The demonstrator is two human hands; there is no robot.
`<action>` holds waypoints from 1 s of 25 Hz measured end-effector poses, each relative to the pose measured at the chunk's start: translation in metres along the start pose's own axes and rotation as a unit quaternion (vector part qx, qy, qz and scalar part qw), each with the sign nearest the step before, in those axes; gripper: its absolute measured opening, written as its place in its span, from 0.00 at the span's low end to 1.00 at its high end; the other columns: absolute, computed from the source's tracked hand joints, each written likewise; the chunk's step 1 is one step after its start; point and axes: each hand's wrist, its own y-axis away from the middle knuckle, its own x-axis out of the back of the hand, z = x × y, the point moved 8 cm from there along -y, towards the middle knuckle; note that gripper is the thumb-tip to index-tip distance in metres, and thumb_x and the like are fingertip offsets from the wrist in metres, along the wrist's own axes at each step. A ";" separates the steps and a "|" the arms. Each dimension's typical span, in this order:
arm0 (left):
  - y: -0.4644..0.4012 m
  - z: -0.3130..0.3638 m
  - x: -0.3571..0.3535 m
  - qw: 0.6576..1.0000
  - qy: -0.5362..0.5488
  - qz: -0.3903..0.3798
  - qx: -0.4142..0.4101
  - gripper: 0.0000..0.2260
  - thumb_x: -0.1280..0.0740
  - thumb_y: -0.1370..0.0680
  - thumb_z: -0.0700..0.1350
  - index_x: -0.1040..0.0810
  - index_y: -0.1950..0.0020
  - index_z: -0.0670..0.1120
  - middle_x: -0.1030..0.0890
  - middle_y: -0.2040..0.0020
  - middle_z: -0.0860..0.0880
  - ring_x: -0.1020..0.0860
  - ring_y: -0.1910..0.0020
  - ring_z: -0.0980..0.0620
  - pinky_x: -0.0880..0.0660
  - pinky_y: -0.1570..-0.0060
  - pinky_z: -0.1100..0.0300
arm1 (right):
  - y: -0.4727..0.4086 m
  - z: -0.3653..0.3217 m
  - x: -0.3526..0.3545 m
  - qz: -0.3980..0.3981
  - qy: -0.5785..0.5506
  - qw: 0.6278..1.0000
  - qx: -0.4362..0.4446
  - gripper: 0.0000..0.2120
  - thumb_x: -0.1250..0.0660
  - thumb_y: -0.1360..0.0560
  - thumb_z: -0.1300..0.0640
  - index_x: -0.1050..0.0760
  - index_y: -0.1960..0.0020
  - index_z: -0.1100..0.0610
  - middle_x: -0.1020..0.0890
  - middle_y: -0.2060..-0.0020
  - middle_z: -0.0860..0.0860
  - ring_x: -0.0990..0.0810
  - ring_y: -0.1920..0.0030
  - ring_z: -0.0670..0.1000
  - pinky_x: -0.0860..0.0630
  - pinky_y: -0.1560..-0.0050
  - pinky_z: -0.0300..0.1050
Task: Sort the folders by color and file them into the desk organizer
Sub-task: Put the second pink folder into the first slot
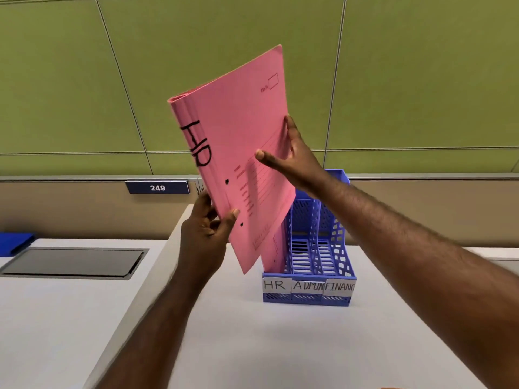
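Note:
A pink folder [238, 130] marked "HR" in black is held up, tilted, above the white desk. My left hand [206, 228] grips its lower spine edge, thumb on the front cover. My right hand [292, 161] holds its right edge, thumb on the cover and fingers behind. Just below and behind it stands a blue desk organizer [309, 287] with three slots labelled HR, ADMIN and FINANC. Another pink folder [273, 256] stands in the leftmost HR slot. The other two slots look empty.
A blue folder [14, 242] lies at the far left edge of the neighbouring desk, beside a grey floor-box lid [73, 262]. A sign reading 249 [157, 188] hangs on the partition. Green wall panels rise behind.

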 end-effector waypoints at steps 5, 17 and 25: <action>-0.014 -0.013 -0.017 0.998 -0.032 0.028 -0.050 0.15 0.34 0.23 0.46 0.31 0.43 0.65 0.20 0.51 0.72 0.18 0.51 0.64 0.18 0.55 0.62 | -0.021 -0.008 -0.020 -0.049 0.005 0.998 0.024 0.58 0.31 0.37 0.33 0.64 0.23 0.50 0.51 0.21 0.50 0.44 0.24 0.51 0.41 0.26 0.59; -0.032 -0.107 -0.086 0.999 0.005 -0.006 0.039 0.20 0.33 0.22 0.43 0.31 0.31 0.48 0.19 0.45 0.53 0.18 0.49 0.60 0.19 0.50 0.55 | -0.017 0.010 -0.014 -0.052 0.065 0.992 0.095 0.61 0.20 0.40 0.44 0.58 0.22 0.50 0.51 0.22 0.52 0.45 0.24 0.54 0.41 0.27 0.64; -0.012 -0.150 -0.111 0.996 0.019 -0.020 0.085 0.20 0.33 0.22 0.45 0.31 0.31 0.50 0.21 0.45 0.63 0.20 0.47 0.65 0.22 0.48 0.66 | -0.009 0.041 -0.021 -0.071 0.083 0.991 0.082 0.63 0.18 0.45 0.44 0.54 0.22 0.46 0.50 0.22 0.49 0.48 0.23 0.53 0.36 0.31 0.67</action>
